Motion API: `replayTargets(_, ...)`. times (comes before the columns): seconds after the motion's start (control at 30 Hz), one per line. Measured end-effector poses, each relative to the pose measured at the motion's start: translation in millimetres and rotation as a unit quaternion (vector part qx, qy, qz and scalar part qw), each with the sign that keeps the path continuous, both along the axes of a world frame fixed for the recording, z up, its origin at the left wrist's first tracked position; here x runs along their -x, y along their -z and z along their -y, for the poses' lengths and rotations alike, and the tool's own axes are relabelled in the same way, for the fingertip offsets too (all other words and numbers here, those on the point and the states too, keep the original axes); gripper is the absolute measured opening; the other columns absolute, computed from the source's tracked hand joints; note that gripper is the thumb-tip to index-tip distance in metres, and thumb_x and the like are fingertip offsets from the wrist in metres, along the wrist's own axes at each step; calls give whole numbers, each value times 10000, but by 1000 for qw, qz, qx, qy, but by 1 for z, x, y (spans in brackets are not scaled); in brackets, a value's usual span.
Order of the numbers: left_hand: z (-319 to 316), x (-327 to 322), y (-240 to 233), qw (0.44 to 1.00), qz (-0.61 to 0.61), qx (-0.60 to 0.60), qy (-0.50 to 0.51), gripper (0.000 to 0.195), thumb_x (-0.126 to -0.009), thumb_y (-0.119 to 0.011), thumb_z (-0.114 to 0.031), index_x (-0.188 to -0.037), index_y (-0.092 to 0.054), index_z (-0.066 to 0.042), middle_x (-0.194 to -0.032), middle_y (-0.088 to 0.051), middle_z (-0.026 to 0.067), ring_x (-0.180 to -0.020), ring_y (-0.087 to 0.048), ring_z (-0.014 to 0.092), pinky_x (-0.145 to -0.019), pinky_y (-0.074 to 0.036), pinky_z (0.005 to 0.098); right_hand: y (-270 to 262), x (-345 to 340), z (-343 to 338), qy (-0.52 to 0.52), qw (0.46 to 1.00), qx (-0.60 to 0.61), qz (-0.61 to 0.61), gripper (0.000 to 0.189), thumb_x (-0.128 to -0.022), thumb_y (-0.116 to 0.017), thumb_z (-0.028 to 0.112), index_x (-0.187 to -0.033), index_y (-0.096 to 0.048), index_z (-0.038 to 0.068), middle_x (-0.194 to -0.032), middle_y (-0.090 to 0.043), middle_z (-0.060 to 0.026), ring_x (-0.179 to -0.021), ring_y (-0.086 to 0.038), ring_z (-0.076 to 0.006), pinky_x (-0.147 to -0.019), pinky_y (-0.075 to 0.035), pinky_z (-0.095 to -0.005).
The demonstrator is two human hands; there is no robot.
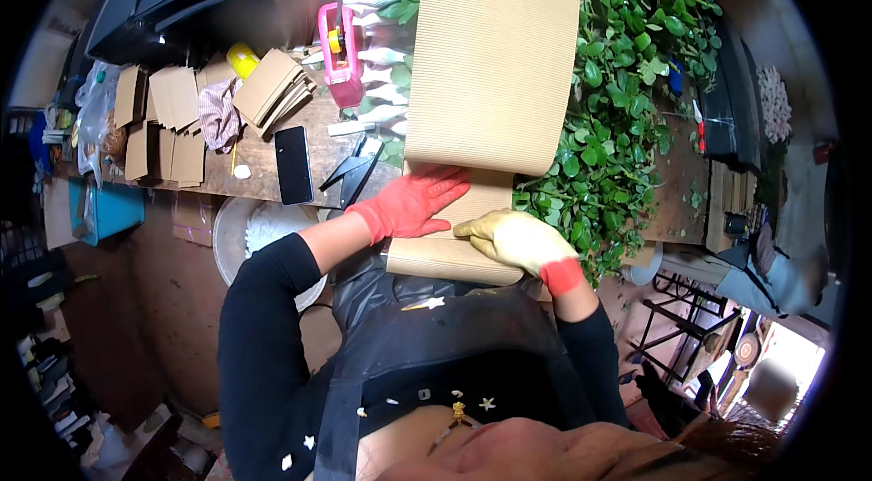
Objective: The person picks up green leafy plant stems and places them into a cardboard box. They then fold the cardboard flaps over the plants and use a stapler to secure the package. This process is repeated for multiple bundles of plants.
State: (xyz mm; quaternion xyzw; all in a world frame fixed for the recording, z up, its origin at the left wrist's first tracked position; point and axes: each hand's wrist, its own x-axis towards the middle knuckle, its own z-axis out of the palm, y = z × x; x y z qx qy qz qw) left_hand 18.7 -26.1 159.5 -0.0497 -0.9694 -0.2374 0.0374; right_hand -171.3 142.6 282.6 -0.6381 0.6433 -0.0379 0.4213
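Note:
A long sheet of corrugated cardboard (494,65) runs from the table's front edge over the leafy stems, with its big upper part curling up and its lower end folded over near my apron. My left hand (419,203), in a red glove, lies flat on the inner part of the sheet, thumb apart from the fingers. Opposite it, my right hand (514,239), in a pale yellow glove with a red cuff, rests along the folded lower end; its fingertips touch the cardboard, and whether they grip it is unclear. White-netted flower heads (381,55) stick out left of the sheet.
Leafy green stems (613,86) heap up to the right. On the left are a black stapler (357,171), a smartphone (293,165), a pink tape dispenser (340,58), cardboard pieces (272,89) and a checked cloth (219,114). A white bucket (228,236) stands below the table edge.

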Motion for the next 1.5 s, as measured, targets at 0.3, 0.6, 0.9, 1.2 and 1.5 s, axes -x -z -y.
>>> replayTargets(0.3, -2, 2, 7, 1000, 1, 28, 11, 761, -966, -603, -505, -1553, -458, -43, -1524, -520, 215, -1436, -457, 406, -1207, -353, 522, 1, -15, 98, 97, 942, 161, -279, 313, -874, -790, 375, -1047, -751, 117, -906, -765, -130, -896, -745, -348, -804, -588, -460)
replayTargets(0.6, 0, 0, 18, 993, -119, 22, -5, 769, -969, -597, -481, -1575, -432, -38, -1520, -526, 202, -1425, -467, 388, -1232, -323, 509, -10, -13, 113, 72, 954, 110, -268, 276, -898, -781, 401, -1050, -780, 170, -949, -776, -132, -945, -754, -346, -831, -592, -471)
replayTargets(0.9, 4, 7, 2, 997, -56, 54, 29, 632, -989, -577, -498, -1372, -583, 5, -1325, -633, 188, -1263, -562, 368, -1106, -423, 492, 0, -17, 83, 117, 914, 335, -194, 477, -867, -764, 302, -1311, -680, 149, -1016, -768, -132, -969, -745, -360, -823, -599, -476)
replayTargets(1.2, 6, 8, 4, 996, 11, 75, 49, 931, -882, -678, -643, -1491, -458, 26, -1482, -513, 280, -1397, -458, 458, -1181, -328, 586, 52, -22, 102, 192, 878, 394, -194, 227, -699, -844, 270, -843, -681, 203, -702, -699, -47, -712, -746, -318, -488, -528, -492)
replayTargets(1.5, 13, 5, 24, 991, -2, 115, 74, 844, -855, -731, -633, -1324, -543, 43, -1241, -622, 274, -1173, -565, 464, -990, -435, 585, 116, -31, 132, 271, 825, 487, -94, 177, -636, -815, 271, -696, -655, 227, -636, -649, -6, -621, -676, -256, -514, -502, -434)
